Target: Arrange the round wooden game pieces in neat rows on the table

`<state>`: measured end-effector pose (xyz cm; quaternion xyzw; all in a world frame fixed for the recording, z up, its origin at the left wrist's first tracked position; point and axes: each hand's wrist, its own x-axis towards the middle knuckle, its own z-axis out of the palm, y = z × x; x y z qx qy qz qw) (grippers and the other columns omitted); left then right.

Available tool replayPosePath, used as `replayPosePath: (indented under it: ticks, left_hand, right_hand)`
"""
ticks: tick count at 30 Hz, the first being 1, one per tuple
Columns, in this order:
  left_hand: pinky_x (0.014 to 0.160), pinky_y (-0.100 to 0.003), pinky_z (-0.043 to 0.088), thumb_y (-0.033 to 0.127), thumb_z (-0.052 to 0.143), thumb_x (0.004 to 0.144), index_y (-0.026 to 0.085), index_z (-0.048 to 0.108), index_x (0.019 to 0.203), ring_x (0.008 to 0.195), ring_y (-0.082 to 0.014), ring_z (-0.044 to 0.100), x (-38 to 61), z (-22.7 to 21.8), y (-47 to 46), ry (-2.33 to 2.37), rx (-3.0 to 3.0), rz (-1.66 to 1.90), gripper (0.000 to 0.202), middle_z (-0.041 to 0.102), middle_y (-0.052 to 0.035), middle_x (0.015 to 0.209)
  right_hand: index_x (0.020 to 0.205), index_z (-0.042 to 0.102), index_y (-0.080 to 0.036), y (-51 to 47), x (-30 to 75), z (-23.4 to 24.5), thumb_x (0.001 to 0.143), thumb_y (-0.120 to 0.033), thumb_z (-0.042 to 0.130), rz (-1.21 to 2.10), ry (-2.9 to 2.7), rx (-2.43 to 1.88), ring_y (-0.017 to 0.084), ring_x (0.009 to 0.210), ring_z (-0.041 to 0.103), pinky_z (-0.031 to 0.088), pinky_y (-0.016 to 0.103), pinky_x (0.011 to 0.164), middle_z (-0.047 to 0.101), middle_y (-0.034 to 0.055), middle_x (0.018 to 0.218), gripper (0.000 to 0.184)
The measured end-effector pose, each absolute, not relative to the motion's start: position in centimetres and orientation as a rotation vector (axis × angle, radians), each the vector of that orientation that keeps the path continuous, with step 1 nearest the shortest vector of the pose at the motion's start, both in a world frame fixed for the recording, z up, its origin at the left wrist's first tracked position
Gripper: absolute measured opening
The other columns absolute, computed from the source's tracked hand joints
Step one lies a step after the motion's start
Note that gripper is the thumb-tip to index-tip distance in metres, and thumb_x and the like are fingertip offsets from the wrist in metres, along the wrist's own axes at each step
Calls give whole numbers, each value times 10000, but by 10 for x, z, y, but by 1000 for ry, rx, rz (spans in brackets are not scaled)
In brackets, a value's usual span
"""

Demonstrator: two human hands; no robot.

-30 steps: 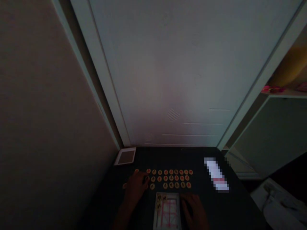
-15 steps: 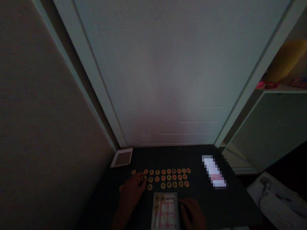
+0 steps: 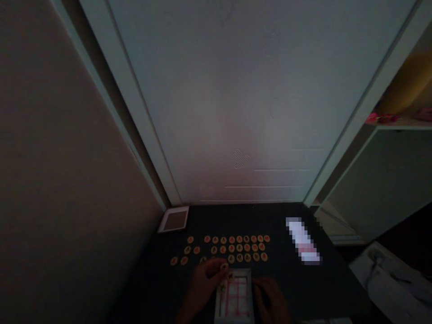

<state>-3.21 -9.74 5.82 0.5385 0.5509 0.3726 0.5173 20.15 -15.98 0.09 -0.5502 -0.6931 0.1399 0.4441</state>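
Note:
My left hand [image 3: 207, 279] is closed in a pinch on a round wooden Chinese chess piece [image 3: 224, 266], over the upper left corner of a shallow box [image 3: 250, 297]. Inside the box is a white sheet with pink grid lines, and more pieces, such as this one with a dark character [image 3: 230, 276], lie at its far end. My right hand [image 3: 272, 297] has its fingers curled against the box's right edge; its fingertips are dim. Beyond the box, loose pieces [image 3: 231, 248] with red or dark characters lie in three rows, a few partly behind my left hand.
A light-rimmed tray or lid [image 3: 187, 218] lies at the table's far left corner. A bright, pixelated oblong [image 3: 303, 240] is on the right. A white door [image 3: 243, 112] stands behind the dark table [image 3: 151, 288]. Shelving is at the right.
My left hand has moved right and nearer, from the rows to the box, carrying a piece out of the middle row. My right hand has stayed at the box's edge.

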Motion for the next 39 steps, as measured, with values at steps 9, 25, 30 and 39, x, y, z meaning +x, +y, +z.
replayPosePath:
  ticks: [9, 25, 30, 39]
  left_hand:
    - [912, -398, 568, 557, 651, 818, 192, 733, 1156, 994, -285, 741, -39, 60, -100, 1269, 1241, 877, 504, 785, -97, 1111]
    - [904, -324, 552, 553, 675, 802, 202, 762, 1031, 1010, -260, 721, -41, 67, -129, 1191, 1278, 807, 428, 792, -84, 1074]
    - [756, -283, 542, 472, 556, 880, 207, 709, 1111, 814, -222, 721, -58, 43, -140, 1538, 1500, 687, 383, 784, -45, 849]
    - [670, -253, 508, 445, 502, 903, 193, 562, 1337, 710, -207, 713, -52, 22, -149, 1594, 1551, 493, 505, 757, -41, 804]
  right_hand:
    - [1029, 744, -249, -162, 198, 12, 980, -406, 495, 500, -1680, -1393, 225, 918, 721, 595, 312, 832, 762, 94, 962, 297]
    - [998, 751, -235, -141, 139, 53, 897, -553, 591, 1009, -1544, -1302, 212, 861, 725, 553, 283, 791, 784, 68, 950, 370]
    - [918, 740, -196, -145, 135, 36, 839, -487, 665, 1146, -1487, -1378, 227, 766, 730, 555, 281, 700, 780, 71, 847, 310]
    - [805, 696, -164, -146, 121, 15, 792, -202, 638, 1221, -1591, -1441, 173, 678, 700, 492, 205, 603, 746, 39, 752, 70]
